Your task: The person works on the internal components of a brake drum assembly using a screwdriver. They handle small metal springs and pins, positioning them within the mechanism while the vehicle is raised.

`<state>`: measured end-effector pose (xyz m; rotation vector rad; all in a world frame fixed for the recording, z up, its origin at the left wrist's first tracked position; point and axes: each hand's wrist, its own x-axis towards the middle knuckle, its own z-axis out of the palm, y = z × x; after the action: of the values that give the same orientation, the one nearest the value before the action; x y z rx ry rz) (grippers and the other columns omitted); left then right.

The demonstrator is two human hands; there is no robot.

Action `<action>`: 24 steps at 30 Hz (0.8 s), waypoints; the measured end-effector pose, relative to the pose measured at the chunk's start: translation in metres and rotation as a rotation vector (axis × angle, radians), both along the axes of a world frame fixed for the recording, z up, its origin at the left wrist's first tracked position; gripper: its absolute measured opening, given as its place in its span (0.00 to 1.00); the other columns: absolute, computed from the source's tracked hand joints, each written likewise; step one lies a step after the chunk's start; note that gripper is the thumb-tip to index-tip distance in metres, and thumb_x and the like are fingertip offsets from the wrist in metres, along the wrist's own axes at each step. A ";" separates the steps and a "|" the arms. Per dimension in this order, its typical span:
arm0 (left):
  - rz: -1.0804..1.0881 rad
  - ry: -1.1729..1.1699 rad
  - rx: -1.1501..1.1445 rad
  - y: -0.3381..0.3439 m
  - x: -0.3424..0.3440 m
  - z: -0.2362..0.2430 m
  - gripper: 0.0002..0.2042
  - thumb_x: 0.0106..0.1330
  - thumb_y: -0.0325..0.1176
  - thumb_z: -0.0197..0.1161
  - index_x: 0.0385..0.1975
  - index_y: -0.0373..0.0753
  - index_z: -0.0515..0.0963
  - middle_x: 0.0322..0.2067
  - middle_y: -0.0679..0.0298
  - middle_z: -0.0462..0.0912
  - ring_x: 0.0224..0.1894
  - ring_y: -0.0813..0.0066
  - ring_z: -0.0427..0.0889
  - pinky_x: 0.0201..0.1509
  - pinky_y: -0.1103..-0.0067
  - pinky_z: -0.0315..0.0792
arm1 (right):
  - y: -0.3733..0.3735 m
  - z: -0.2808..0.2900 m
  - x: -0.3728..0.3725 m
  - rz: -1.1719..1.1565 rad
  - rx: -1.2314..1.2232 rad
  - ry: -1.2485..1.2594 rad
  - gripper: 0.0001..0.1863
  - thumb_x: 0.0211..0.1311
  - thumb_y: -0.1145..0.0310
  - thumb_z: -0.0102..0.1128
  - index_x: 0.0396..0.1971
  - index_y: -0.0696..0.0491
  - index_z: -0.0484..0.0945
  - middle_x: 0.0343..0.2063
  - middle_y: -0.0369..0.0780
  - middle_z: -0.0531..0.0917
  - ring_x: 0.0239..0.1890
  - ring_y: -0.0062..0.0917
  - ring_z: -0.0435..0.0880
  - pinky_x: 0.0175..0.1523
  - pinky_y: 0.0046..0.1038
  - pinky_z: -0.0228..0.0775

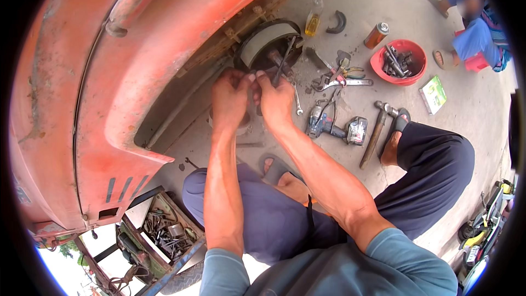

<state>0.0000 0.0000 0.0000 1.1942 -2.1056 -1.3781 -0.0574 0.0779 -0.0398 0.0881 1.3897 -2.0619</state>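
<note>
My left hand [230,98] is closed, fingertips pinched beside my right hand in front of a round brake drum assembly [253,45] under the red vehicle body [98,104]; what it holds is hidden. My right hand [275,101] grips a thin dark rod-like tool [287,52] slanting up across the drum. A combination wrench [297,97] lies just right of my hands, with a cordless power tool [332,129], pliers [352,70], an adjustable wrench [353,83] and a hammer [373,141] farther right.
An oil bottle [312,24], curved dark part [337,22], spray can [375,35], red basin of metal parts [375,61] and small box [433,94] stand or lie around. A seated person [476,44] is at upper right. A toolbox [143,201] sits at lower left.
</note>
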 end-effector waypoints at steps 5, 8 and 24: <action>0.012 0.044 0.005 -0.003 -0.003 0.006 0.08 0.71 0.30 0.67 0.37 0.31 0.79 0.28 0.62 0.84 0.26 0.79 0.78 0.27 0.77 0.73 | -0.005 0.004 -0.002 -0.005 -0.041 -0.033 0.09 0.71 0.68 0.64 0.37 0.60 0.81 0.25 0.37 0.84 0.20 0.17 0.76 0.23 0.23 0.66; 0.011 0.065 0.031 -0.004 0.000 0.000 0.08 0.72 0.30 0.65 0.37 0.31 0.79 0.28 0.62 0.84 0.27 0.79 0.79 0.27 0.77 0.74 | -0.003 0.001 -0.002 0.010 -0.045 -0.044 0.10 0.71 0.68 0.64 0.36 0.60 0.81 0.25 0.38 0.84 0.20 0.17 0.76 0.23 0.23 0.66; 0.046 -0.093 -0.228 0.008 -0.008 0.002 0.08 0.67 0.29 0.66 0.37 0.29 0.79 0.26 0.55 0.85 0.30 0.68 0.84 0.38 0.70 0.77 | 0.005 0.010 -0.015 0.089 0.022 -0.169 0.10 0.71 0.68 0.66 0.34 0.60 0.81 0.24 0.37 0.83 0.18 0.17 0.75 0.21 0.23 0.66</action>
<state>-0.0078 0.0081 0.0017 1.2247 -2.2141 -1.0476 -0.0724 0.0830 -0.0300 0.2016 1.2892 -1.9197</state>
